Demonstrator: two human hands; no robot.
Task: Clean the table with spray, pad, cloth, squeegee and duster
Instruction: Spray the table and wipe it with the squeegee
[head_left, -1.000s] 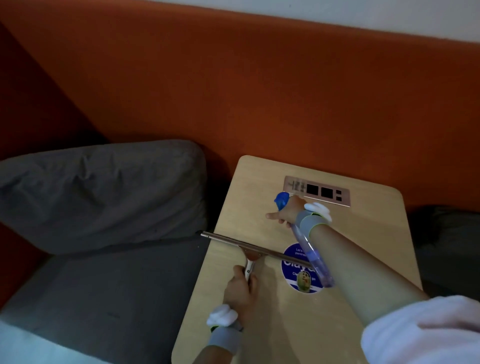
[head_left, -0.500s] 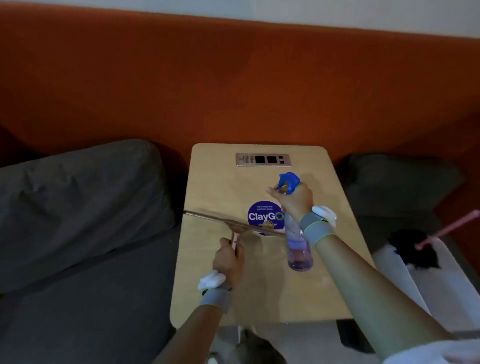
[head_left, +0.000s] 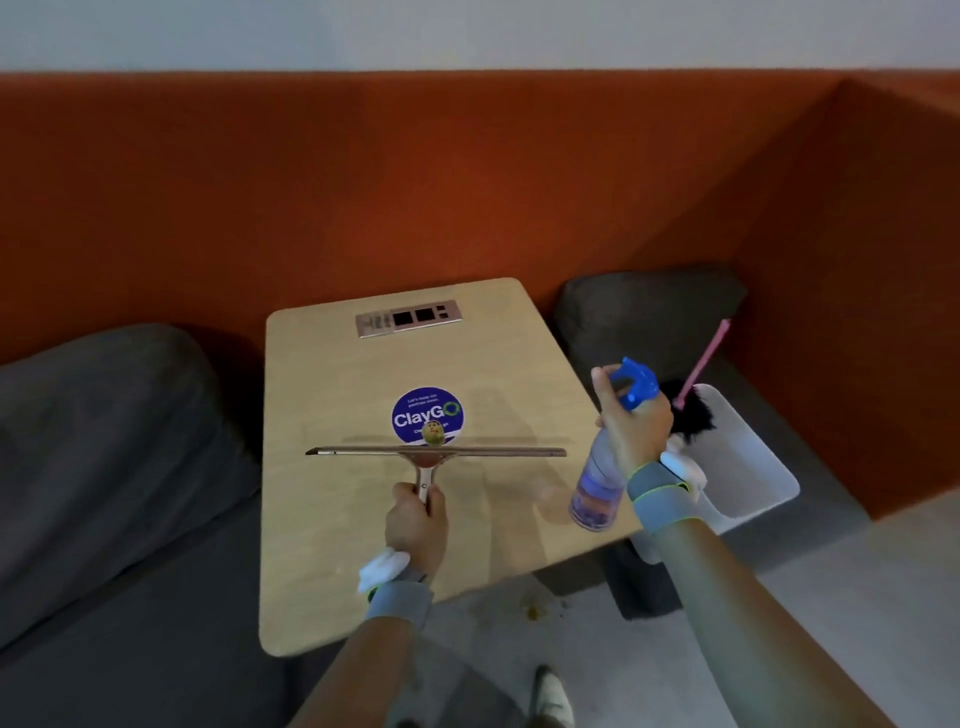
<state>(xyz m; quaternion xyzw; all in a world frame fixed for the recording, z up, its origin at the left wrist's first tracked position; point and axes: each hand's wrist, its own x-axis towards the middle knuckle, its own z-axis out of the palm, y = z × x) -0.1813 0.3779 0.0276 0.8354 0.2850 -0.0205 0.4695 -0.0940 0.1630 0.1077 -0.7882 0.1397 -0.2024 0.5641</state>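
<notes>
**Left hand.** My left hand (head_left: 415, 525) gripped the handle of the squeegee (head_left: 436, 452), with the fingers curled fully round it. The handle pointed back toward me. The blade lay crosswise over the middle of the surface (head_left: 322, 519), roughly parallel to the near edge, and spanned most of the width. Its far side overlapped the lower rim of a round blue sticker (head_left: 427, 410). I could not tell whether the blade pressed on the surface or sat just above it.

**Right hand.** My right hand (head_left: 636, 426) held the spray bottle (head_left: 597, 488) by the neck, with the fingers wrapped round it below the blue trigger head. One digit stood up beside that head. The bottle was tilted, with its base at the right edge of the surface, toward the near right corner. Violet liquid filled its lower part. I could not tell whether the base touched the surface.

**Other items.** A grey wristband (head_left: 400, 597) sat on each wrist. A metal socket panel (head_left: 409, 318) was set into the surface near the far edge. A white tub (head_left: 748, 467) stood just off the right edge. The duster (head_left: 691, 415) lay with its black head in the tub, behind my right hand, and its pink handle slanted up toward a grey cushion (head_left: 649, 306). An orange backrest (head_left: 467, 182) ran behind the far edge.
</notes>
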